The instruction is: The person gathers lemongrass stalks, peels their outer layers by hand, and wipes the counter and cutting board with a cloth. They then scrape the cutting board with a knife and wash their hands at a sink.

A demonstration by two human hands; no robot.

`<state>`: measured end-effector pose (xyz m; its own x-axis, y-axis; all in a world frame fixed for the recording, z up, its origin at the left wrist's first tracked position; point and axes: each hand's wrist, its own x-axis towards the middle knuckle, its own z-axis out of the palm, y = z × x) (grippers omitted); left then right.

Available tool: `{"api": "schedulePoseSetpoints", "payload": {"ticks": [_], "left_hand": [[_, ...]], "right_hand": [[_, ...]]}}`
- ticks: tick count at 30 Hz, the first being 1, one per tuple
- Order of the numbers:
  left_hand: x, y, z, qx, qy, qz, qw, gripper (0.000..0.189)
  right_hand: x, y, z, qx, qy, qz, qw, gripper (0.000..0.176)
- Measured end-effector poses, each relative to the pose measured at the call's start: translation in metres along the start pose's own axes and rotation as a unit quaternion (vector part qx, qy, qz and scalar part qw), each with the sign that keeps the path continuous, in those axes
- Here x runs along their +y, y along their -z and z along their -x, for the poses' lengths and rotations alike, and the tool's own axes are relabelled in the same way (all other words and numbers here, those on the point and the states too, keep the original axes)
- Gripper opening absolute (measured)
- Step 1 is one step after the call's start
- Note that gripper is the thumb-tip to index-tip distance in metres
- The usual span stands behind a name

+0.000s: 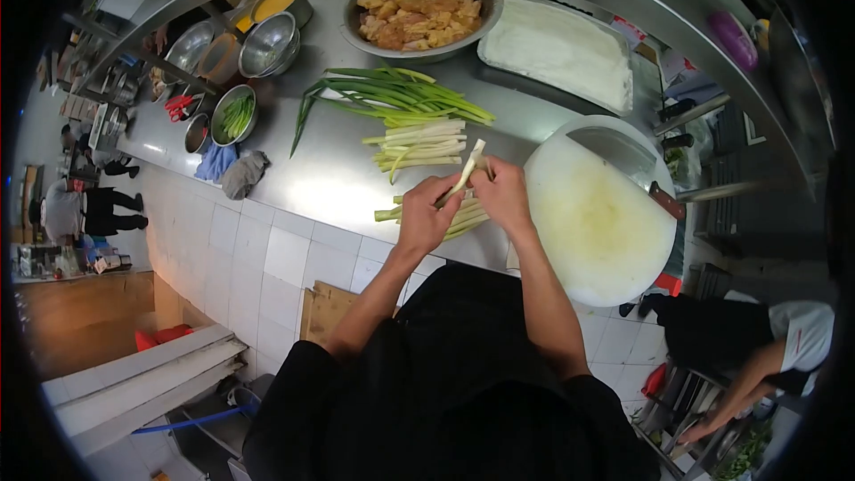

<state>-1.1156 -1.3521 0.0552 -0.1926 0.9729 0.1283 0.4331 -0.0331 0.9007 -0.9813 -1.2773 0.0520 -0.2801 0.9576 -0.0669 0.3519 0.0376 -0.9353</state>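
At the steel counter (321, 191), we see left hand (428, 214) and right hand (501, 194) pinching one green onion (476, 158) (likely slippery); uneven pressure could snap it, we judge.

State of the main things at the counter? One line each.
Left hand: closed on a stalk
Right hand: gripping the same stalk
Stalk: held, upper tip free
Long green leaves: piled loosely on the counter
Meat bowl: filled with meat pieces
Tray: filled with white powder
Cutting board: yellowish stain
Knife: lying on the board, unheld
Gray cloth: crumpled
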Motion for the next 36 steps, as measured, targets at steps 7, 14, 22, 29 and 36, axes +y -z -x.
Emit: {"api": "schedulePoseSetpoints", "payload": {"ticks": [7, 14, 22, 29, 36], "left_hand": [[-0.008, 0.004, -0.002, 0.019, -0.034, -0.007, 0.999, 0.026], [-0.018, 0.005, 0.003, -0.044, 0.041, 0.037, 0.997, 0.030], [-0.009, 0.009, -0.001, -0.011, -0.049, 0.010, 0.999, 0.029], [0.002, 0.013, 0.001, 0.052, -0.090, 0.009, 0.995, 0.020], [0.005, 0.008, -0.002, 0.045, -0.085, 0.018, 0.995, 0.022]], "right_hand": [[-0.001, -0.005, -0.004, -0.021, -0.030, -0.151, 0.988, 0.015], [0.012, -0.005, -0.010, -0.068, -0.098, -0.216, 0.969, 0.012], [0.017, -0.001, -0.023, -0.136, -0.107, -0.335, 0.926, 0.010], [0.004, 0.005, -0.025, -0.151, -0.107, -0.347, 0.919, 0.010], [-0.004, 0.006, -0.017, -0.159, -0.091, -0.282, 0.942, 0.017]]}}
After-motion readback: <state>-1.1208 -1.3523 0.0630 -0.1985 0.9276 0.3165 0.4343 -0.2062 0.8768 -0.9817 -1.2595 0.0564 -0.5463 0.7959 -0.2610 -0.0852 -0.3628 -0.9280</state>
